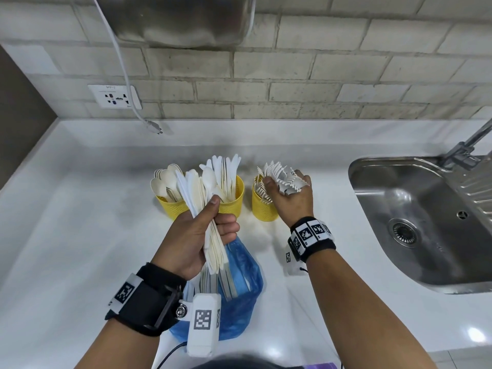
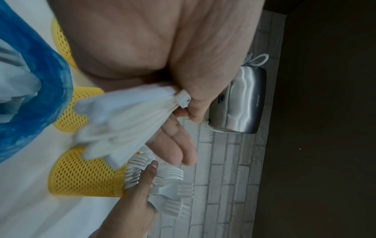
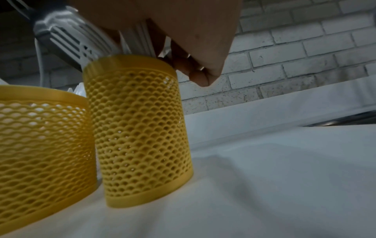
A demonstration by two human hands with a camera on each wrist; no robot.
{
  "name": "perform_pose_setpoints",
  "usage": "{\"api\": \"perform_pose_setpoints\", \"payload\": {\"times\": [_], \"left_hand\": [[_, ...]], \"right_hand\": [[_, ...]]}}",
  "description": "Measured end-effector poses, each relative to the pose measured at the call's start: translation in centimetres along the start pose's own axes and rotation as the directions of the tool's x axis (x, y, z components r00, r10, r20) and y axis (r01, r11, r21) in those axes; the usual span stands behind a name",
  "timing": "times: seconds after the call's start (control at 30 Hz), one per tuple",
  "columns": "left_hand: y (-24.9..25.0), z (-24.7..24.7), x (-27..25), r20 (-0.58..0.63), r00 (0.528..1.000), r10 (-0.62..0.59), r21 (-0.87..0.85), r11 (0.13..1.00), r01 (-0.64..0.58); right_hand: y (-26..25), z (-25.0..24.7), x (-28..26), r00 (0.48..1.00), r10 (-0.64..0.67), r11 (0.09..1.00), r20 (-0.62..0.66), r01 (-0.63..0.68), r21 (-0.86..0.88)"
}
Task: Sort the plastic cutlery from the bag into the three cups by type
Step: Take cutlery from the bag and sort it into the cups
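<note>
Three yellow mesh cups stand in a row on the white counter: a left cup (image 1: 166, 205) with spoons, a middle cup (image 1: 234, 199) with knives, a right cup (image 1: 262, 209) with forks. My left hand (image 1: 205, 233) grips a thick bundle of white cutlery (image 1: 198, 190) upright above the blue plastic bag (image 1: 239, 288). My right hand (image 1: 291, 194) holds a bunch of white forks (image 1: 288, 179) over the right cup (image 3: 140, 128), handles pointing down into it. In the left wrist view the forks (image 2: 173, 191) fan out beside the right cup (image 2: 81, 175).
A steel sink (image 1: 415, 222) with a tap (image 1: 463, 147) lies to the right. A metal hand dryer (image 1: 175, 20) hangs on the brick wall, its white cord (image 1: 125, 75) dangling beside a socket (image 1: 114, 98). Bare counter (image 1: 66, 222) extends to the left.
</note>
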State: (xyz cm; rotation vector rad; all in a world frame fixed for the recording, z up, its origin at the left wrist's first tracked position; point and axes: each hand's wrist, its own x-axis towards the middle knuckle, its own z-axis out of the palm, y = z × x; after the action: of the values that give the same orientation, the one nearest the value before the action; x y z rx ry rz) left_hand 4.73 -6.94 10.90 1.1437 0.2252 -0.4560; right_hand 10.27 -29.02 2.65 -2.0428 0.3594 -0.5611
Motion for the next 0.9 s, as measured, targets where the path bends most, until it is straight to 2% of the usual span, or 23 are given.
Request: {"api": "perform_pose_setpoints", "payload": {"times": [0.1,0.17,0.3,0.43,0.5,0.6,0.67,0.77,0.9], "left_hand": [[0.0,0.1,0.0,0.001,1.0,0.0,0.005,1.0,0.0],[-0.1,0.0,0.0,0.001,1.0,-0.001,0.007,1.0,0.001],[-0.2,0.0,0.1,-0.001,1.0,-0.002,0.005,1.0,0.002],[-0.2,0.0,0.1,0.006,1.0,0.006,-0.001,1.0,-0.006],[-0.3,-0.1,0.1,0.014,1.0,0.012,0.005,1.0,-0.012],[-0.3,-0.2,0.2,0.027,0.999,0.022,0.023,0.999,-0.023],[-0.3,-0.2,0.2,0.038,0.999,0.031,0.032,0.999,-0.032],[-0.3,-0.4,0.3,0.053,0.998,0.044,0.037,0.998,-0.046],[-0.2,-0.5,0.2,0.075,0.995,0.067,0.054,0.996,-0.071]], "right_hand": [[-0.5,-0.5,-0.4,0.998,0.06,0.998,0.037,-0.061,0.023],[-0.3,-0.5,-0.5,0.997,0.055,0.998,0.061,-0.057,0.037],[0.0,-0.8,-0.9,0.996,-0.012,1.0,0.084,0.01,0.029],[-1.2,-1.4,-0.9,0.987,-0.16,0.987,-0.026,0.16,0.024],[-1.7,-1.5,-0.6,0.958,-0.28,0.958,-0.053,0.276,-0.079],[-2.4,-1.5,-0.1,0.919,-0.391,0.867,0.041,0.383,-0.32],[-2.5,-1.1,0.1,0.919,-0.359,0.798,0.163,0.392,-0.458],[-2.1,-0.6,0.2,0.928,-0.186,0.759,0.322,0.344,-0.553],[-2.9,-0.9,0.6,0.919,-0.105,0.75,0.381,0.325,-0.576]]}}
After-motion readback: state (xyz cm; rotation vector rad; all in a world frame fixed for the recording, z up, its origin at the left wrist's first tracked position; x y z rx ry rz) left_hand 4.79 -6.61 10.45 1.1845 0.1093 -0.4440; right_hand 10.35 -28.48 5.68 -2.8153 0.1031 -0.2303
